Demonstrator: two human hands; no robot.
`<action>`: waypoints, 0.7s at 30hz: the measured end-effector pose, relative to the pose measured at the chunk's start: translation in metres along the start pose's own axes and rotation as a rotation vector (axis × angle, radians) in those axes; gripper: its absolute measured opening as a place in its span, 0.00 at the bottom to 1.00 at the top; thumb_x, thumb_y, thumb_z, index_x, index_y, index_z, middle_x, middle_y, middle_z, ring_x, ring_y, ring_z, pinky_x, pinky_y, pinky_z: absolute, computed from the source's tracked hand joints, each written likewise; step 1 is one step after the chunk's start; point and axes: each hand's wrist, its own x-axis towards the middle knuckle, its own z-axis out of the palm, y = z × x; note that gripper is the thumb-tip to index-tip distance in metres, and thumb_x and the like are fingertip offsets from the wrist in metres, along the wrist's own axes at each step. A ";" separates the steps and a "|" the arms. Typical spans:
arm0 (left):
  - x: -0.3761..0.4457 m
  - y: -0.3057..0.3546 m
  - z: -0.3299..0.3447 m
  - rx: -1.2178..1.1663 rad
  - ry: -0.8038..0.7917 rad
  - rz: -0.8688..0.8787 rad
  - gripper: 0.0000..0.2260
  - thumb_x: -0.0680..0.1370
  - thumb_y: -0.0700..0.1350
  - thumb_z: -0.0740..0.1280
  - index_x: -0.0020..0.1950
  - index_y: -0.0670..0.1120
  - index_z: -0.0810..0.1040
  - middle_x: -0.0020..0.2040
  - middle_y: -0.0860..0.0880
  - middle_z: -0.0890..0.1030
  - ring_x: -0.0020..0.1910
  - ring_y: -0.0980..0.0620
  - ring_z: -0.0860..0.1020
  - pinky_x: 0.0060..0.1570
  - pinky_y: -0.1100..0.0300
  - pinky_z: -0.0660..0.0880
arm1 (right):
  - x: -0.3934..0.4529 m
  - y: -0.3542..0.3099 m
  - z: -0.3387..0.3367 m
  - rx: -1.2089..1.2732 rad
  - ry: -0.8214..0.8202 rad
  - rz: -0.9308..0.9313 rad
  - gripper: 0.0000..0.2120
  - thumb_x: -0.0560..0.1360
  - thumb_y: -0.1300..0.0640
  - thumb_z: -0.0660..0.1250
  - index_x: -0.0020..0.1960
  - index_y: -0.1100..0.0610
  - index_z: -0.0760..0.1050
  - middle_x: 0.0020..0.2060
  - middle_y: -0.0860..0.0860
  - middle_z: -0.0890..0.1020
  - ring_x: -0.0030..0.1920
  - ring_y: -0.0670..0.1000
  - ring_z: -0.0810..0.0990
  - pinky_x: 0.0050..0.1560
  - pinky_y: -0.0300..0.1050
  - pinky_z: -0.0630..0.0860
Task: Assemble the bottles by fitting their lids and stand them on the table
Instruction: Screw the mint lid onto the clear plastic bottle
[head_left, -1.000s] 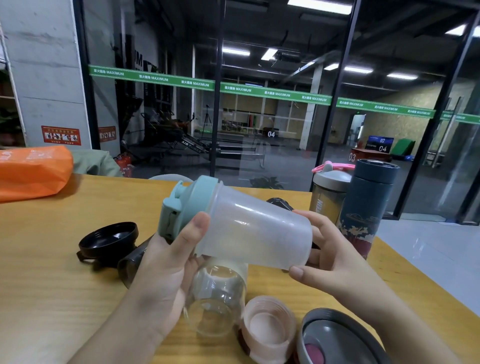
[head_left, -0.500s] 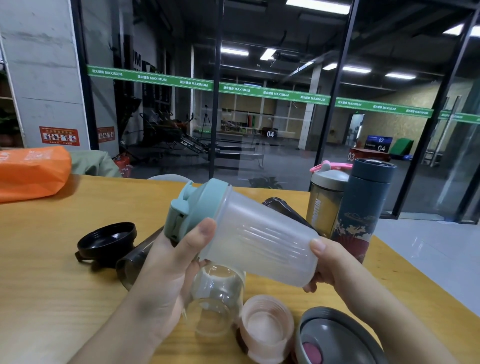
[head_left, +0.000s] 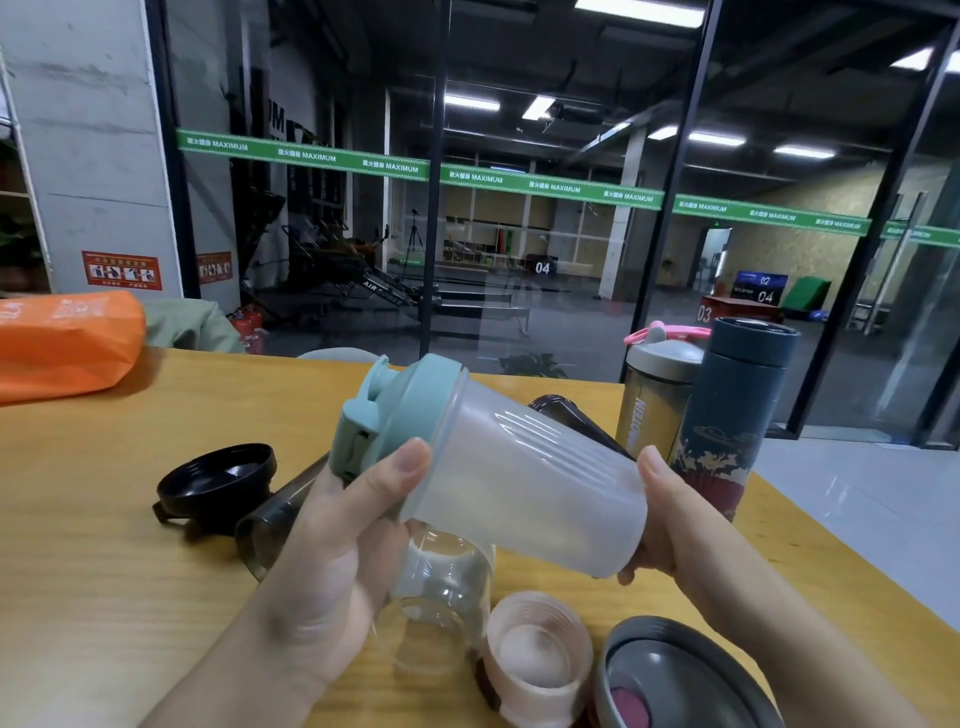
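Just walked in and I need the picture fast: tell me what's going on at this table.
A person is fitting lids on bottles. The left hand grips the teal lid end of a frosted shaker bottle, held tilted above the table, while the right hand holds its base. Two capped bottles stand at the right. A clear bottle, a pink lid, a grey lid and a black lid wait loose.

frosted bottle: translucent matt plastic, ribbed. its teal lid: smooth matt plastic. table: yellow wood grain, satin sheen. black lid: glossy plastic. clear bottle: glossy, transparent. orange bag: soft-looking, slightly shiny.
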 end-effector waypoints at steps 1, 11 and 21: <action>0.001 -0.001 -0.001 0.004 0.005 0.009 0.30 0.55 0.52 0.83 0.54 0.45 0.84 0.51 0.43 0.85 0.47 0.48 0.84 0.40 0.57 0.80 | -0.002 0.002 0.001 -0.053 0.046 -0.055 0.25 0.81 0.44 0.49 0.45 0.63 0.74 0.25 0.56 0.80 0.27 0.55 0.78 0.29 0.47 0.73; 0.004 0.002 -0.001 -0.007 0.094 0.012 0.29 0.55 0.56 0.82 0.54 0.48 0.85 0.53 0.45 0.85 0.50 0.49 0.84 0.42 0.57 0.80 | -0.003 -0.006 -0.004 -0.173 -0.012 -0.470 0.41 0.56 0.46 0.81 0.62 0.30 0.66 0.64 0.40 0.74 0.55 0.60 0.79 0.57 0.60 0.76; 0.005 0.001 -0.004 0.022 0.108 0.002 0.31 0.56 0.56 0.81 0.57 0.47 0.83 0.55 0.44 0.84 0.51 0.48 0.83 0.45 0.56 0.80 | -0.005 -0.007 -0.003 -0.200 0.041 -0.478 0.38 0.56 0.44 0.81 0.62 0.35 0.69 0.55 0.49 0.81 0.50 0.62 0.80 0.51 0.55 0.80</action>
